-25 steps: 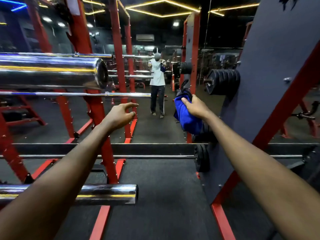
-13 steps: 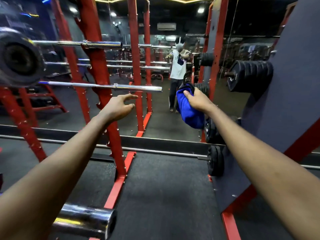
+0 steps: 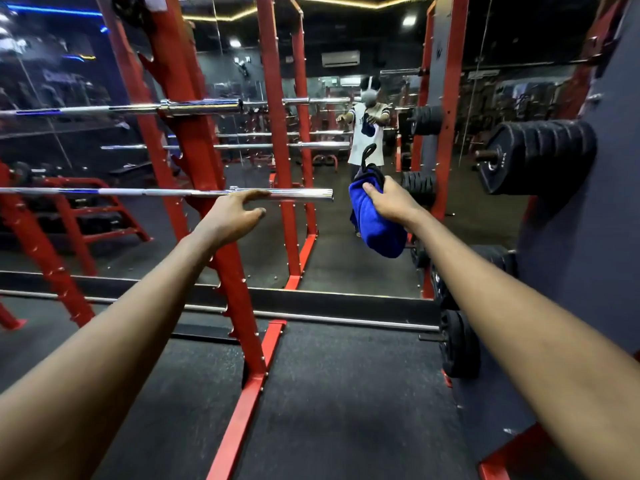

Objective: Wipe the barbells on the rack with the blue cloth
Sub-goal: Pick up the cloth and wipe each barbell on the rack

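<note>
Progress: no wiping contact in view. The blue cloth (image 3: 375, 226) hangs bunched at 1 o'clock from centre, off every bar and just right of the nearest bar's tip. The right hand (image 3: 393, 202) has a closed grip pinching the cloth's top fold. The left hand (image 3: 231, 216), at 11 o'clock, has a wide grip with fingers straight and holds nothing. Its index finger overlaps the chrome sleeve of the middle barbell (image 3: 301, 194); cannot tell if it touches.

Judgement: this is the approach stage for this bar. Sleeve and shaft both remain to be wiped, then the upper barbell (image 3: 201, 107) at 10 o'clock. Cannot tell whether any bar has already been wiped.

Surroundings:
- The red rack upright (image 3: 194, 150) crosses in front of both bars. It will likely break a long stroke along the shaft.
- More bars at 12 o'clock; some may be mirror images, cannot sort which.
- A stacked weight plates peg (image 3: 540, 155) sits at 3 o'clock, near the right forearm.
- A floor barbell with plates (image 3: 459, 341) lies at 5 o'clock, a trip risk.
- The mirror (image 3: 346, 237) ahead shows a person's reflection.
</note>
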`<action>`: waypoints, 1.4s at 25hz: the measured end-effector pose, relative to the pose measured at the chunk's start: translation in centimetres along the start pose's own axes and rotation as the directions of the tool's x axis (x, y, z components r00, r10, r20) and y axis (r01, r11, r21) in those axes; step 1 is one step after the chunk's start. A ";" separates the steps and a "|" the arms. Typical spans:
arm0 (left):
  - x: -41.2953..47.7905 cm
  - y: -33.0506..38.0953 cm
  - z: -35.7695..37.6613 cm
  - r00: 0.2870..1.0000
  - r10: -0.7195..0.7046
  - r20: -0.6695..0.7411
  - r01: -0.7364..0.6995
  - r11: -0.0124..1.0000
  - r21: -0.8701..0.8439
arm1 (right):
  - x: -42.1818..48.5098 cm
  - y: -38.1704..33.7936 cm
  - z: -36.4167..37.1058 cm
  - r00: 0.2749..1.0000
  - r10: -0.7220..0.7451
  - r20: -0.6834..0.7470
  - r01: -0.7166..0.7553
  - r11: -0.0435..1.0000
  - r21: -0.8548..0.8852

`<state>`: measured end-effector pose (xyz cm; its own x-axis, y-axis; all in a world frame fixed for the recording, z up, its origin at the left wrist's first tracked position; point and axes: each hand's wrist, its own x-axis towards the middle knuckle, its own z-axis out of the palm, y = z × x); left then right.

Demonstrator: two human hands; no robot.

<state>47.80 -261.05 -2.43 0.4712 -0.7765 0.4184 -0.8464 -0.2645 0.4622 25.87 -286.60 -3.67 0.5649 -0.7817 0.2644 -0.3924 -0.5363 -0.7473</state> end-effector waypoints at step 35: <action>34.2 -18.6 12.1 0.990 -0.086 0.112 0.081 0.995 0.054 | 35.6 2.9 19.7 0.990 -0.138 0.031 0.141 0.946 -0.293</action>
<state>76.67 -289.58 -6.25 0.5118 -0.8098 0.2867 -0.8177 -0.3569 0.4517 59.15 -309.73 -8.44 0.6362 -0.6897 0.3458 -0.5039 -0.7108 -0.4908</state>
